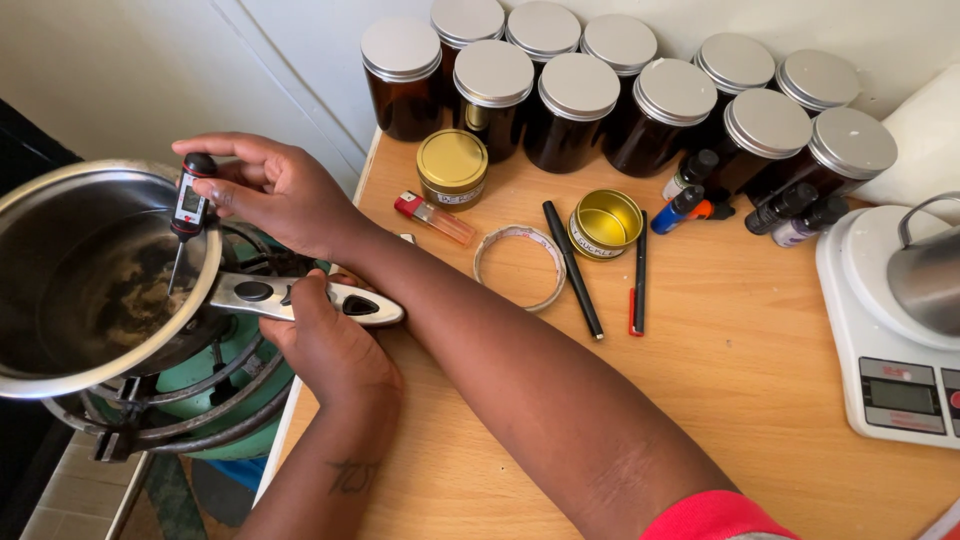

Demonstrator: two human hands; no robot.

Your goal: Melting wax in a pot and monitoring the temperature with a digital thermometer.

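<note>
My right hand [270,190] reaches across from the right and pinches a black digital probe thermometer [190,205], its thin metal probe pointing down into a steel saucepan [60,230]. The pan holds a thin, patchy layer of melted stuff on its bottom. My left hand [325,345] grips the pan's steel handle [250,292] from below. The pan rests on the wire ring of a green gas burner [235,385], just off the left edge of the wooden table [720,370].
Several amber jars with silver lids [570,110] line the table's back. In front lie a closed gold tin [452,165], an open gold tin [604,222], a lighter [432,217], a tape ring [520,265], two pens [572,270], small bottles [690,200]. A white scale [890,340] carries a metal pitcher [925,275].
</note>
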